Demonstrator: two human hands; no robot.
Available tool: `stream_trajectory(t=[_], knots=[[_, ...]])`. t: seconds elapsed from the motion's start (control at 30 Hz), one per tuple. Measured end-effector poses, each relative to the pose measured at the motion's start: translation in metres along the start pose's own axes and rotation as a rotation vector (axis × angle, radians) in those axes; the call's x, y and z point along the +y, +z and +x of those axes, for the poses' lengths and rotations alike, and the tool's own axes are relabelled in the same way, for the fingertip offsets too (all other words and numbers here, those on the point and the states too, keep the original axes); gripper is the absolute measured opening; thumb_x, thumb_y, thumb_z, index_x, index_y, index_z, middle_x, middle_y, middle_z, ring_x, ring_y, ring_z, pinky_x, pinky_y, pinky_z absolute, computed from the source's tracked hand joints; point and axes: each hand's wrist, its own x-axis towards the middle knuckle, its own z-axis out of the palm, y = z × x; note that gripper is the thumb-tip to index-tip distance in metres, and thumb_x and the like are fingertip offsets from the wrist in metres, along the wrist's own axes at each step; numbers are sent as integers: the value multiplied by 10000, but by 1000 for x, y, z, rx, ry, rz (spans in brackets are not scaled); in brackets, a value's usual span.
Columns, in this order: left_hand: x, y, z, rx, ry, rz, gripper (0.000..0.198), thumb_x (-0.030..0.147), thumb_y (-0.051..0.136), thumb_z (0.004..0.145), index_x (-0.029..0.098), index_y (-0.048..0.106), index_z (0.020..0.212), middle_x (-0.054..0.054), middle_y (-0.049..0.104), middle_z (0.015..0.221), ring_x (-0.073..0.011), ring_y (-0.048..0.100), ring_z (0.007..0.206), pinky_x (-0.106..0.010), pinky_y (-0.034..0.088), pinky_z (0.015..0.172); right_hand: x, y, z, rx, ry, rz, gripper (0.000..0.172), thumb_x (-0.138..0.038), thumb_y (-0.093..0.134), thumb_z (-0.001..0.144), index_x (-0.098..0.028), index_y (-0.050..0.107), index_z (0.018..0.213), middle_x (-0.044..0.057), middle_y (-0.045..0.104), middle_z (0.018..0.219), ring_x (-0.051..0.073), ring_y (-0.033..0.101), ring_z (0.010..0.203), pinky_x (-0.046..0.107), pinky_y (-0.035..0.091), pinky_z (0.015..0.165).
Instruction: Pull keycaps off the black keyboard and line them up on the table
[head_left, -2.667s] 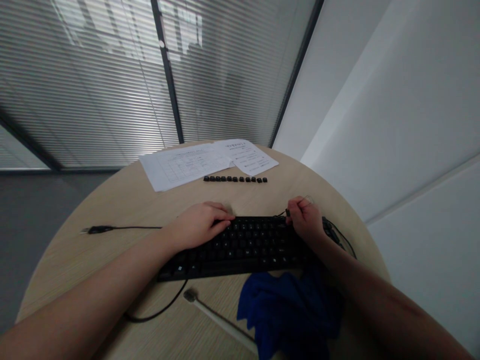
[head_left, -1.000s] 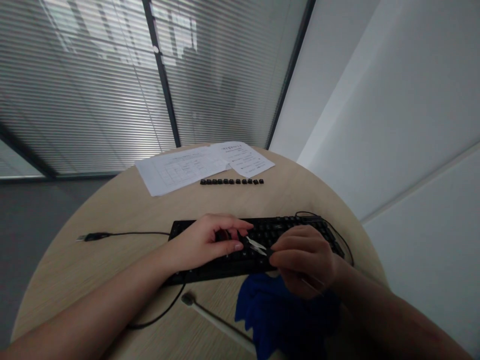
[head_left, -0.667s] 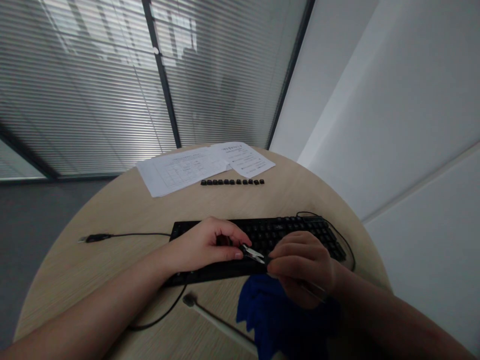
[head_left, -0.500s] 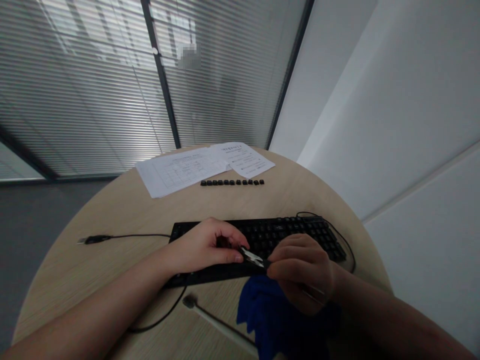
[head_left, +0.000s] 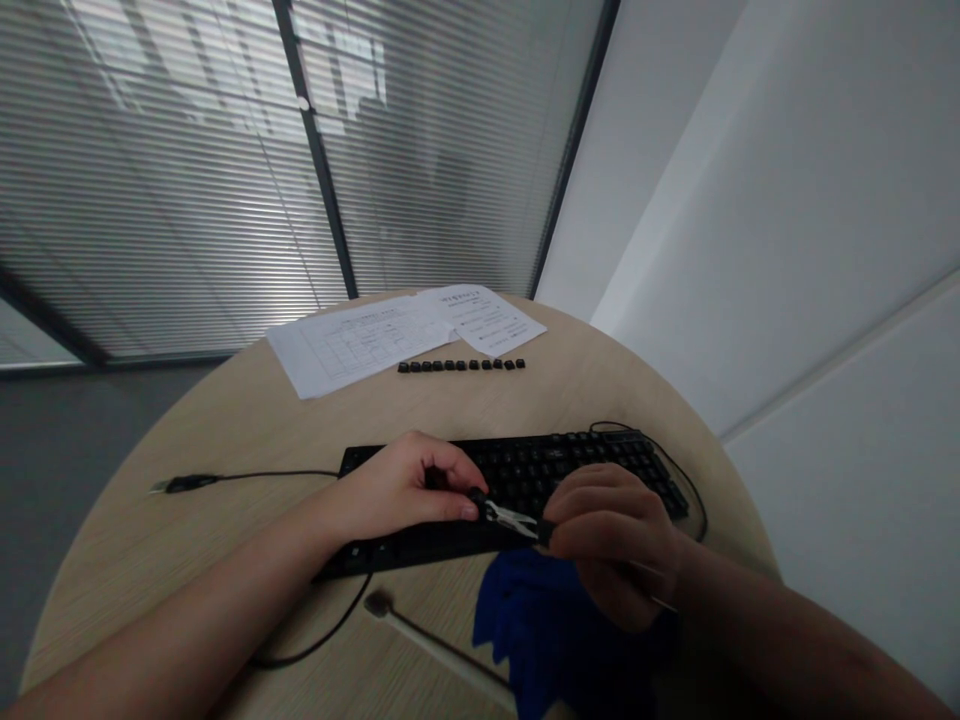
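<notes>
A black keyboard (head_left: 592,462) lies across the round wooden table (head_left: 225,430). My right hand (head_left: 611,540) is closed round the handle of a small metal wire puller (head_left: 511,517), whose prongs point left over the keys. At the prong tips, my left hand (head_left: 401,490) pinches a small black keycap (head_left: 477,497) between thumb and forefinger. Both hands hover over the keyboard's near edge.
A row of several loose black keycaps (head_left: 459,366) sits beyond the keyboard, in front of two printed sheets (head_left: 360,340). A blue cloth (head_left: 559,640) and a white stick (head_left: 442,645) lie near me. The keyboard's cable ends in a USB plug (head_left: 184,484) at left.
My right hand came from the keyboard's far edge to its near side with the puller. My left hand slid right, and its fingers closed on the keycap at the prongs.
</notes>
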Motion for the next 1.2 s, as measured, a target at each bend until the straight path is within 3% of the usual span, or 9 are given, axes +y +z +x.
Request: stream_trajectory(t=[0.13, 0.2, 0.3, 0.4, 0.5, 0.7, 0.93, 1.2], knots=[[-4, 0, 2, 86, -3, -38, 224, 308, 740, 816, 166, 741, 989, -5, 736, 791, -127, 646, 703, -236, 494, 660, 8, -7, -7, 70, -87, -129, 245, -263, 392, 968, -200, 594, 845, 8, 560, 657, 155, 552, 578, 326, 549, 610], [-6, 0, 3, 115, -3, -43, 238, 304, 731, 823, 169, 735, 1019, 8, 710, 757, -119, 625, 685, -233, 482, 651, 13, -10, -10, 129, -132, -240, 317, -313, 368, 1015, -202, 589, 817, 31, 561, 711, 185, 563, 656, 388, 574, 693], [-9, 1, 3, 126, -11, -46, 254, 314, 713, 839, 169, 727, 1047, 22, 661, 708, -109, 586, 645, -227, 459, 614, 24, -12, -11, 146, -139, -291, 268, -315, 414, 1026, -200, 587, 857, 59, 588, 805, 220, 605, 791, 444, 582, 791], [-8, 3, 3, 126, -11, -72, 259, 329, 691, 861, 166, 701, 1062, 40, 596, 678, -92, 538, 593, -214, 435, 566, 34, -10, -10, 106, -121, -261, 151, -191, 445, 1003, -186, 596, 994, 13, 556, 742, 157, 559, 646, 314, 528, 615], [-5, 6, 3, 113, -1, -143, 247, 341, 688, 871, 168, 638, 1040, 50, 557, 708, -82, 507, 580, -202, 439, 531, 40, -5, -10, 69, -80, -342, 204, -99, 485, 955, -184, 620, 1082, -25, 546, 690, 110, 487, 533, 247, 389, 496], [2, 13, 1, 109, 38, -222, 247, 340, 701, 864, 188, 520, 934, 50, 551, 756, -77, 494, 607, -195, 424, 532, 34, 11, -13, 24, -12, -372, 133, -179, 649, 923, -191, 678, 1053, -21, 639, 735, 90, 587, 585, 223, 442, 544], [2, 17, 2, 82, 62, -87, 193, 315, 694, 855, 171, 566, 862, 27, 599, 754, -96, 530, 661, -229, 426, 605, 33, 21, -13, 24, 28, -371, 151, -272, 717, 915, -190, 688, 1038, -11, 690, 732, 103, 625, 586, 233, 481, 554], [1, 19, 2, 76, 65, -142, 166, 306, 666, 876, 168, 577, 901, 19, 623, 777, -94, 536, 654, -227, 441, 603, 35, 23, -11, 10, 85, -396, 149, -334, 713, 918, -190, 706, 954, 10, 723, 749, 117, 678, 632, 224, 520, 587]])
